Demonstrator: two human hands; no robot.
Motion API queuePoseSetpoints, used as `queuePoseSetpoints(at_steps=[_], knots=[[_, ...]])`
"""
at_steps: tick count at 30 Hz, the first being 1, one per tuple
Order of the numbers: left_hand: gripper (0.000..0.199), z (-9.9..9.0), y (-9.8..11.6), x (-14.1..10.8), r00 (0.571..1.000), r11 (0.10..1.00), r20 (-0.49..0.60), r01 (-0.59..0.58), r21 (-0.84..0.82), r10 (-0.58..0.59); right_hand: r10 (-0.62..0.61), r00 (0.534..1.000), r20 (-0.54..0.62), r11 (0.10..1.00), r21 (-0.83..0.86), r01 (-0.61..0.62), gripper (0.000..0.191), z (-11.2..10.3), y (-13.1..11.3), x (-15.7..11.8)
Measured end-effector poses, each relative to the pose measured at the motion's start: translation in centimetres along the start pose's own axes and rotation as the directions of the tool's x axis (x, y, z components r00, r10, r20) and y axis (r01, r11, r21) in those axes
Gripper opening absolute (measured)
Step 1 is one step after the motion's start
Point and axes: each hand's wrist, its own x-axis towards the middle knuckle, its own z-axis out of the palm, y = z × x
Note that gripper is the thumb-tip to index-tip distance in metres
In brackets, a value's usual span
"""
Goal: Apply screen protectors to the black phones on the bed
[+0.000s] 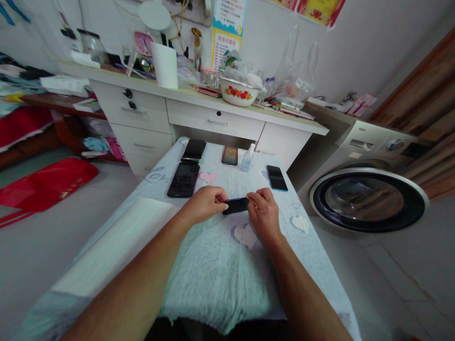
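Between my hands is a dark smartphone [236, 205], held a little above the cloth-covered table [213, 265]. My left hand [206, 203] pinches its left end between thumb and fingers. At the other end, my right hand [263, 210] grips the phone with curled fingers. Further off to the left lie a large black phone [183, 180] with a reddish edge and a black phone-like item [194, 150] behind it. A black phone [277, 178] with a blue edge lies to the right. The clear spray bottle [247, 160] stands beside a small brown square item [230, 155], whose surface is blurred.
A folded whitish cloth or paper [117, 246] lies along the table's left side. Beyond the table stands a white desk [199, 111] with a flowered enamel bowl [240, 92] and a paper roll [165, 66]. To the right is a washing machine [369, 156]; a red bag [50, 184] lies at left.
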Motion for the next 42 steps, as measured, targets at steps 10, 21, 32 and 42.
queuePoseSetpoints(at_steps=[10,21,32,42], knots=[[0.01,0.1,-0.1,0.0,1.0,1.0,-0.011,-0.007,0.013,0.007,-0.033,0.998,0.054,0.998,0.056,0.03,0.025,0.7,-1.4,-0.2],[0.01,0.2,0.0,0.1,1.0,0.999,-0.011,-0.028,0.018,0.028,-0.117,0.988,0.099,0.99,0.091,0.108,0.027,1.3,-2.2,-0.3],[0.008,0.2,-0.3,0.1,0.999,0.999,0.001,-0.04,0.028,0.04,-0.084,0.993,0.086,0.995,0.064,0.079,0.026,0.8,-1.5,-0.2],[0.005,-0.1,0.3,-0.1,0.999,0.998,-0.015,-0.038,0.058,0.039,-0.016,0.999,0.049,1.0,0.008,0.015,0.024,0.0,0.0,0.3]])
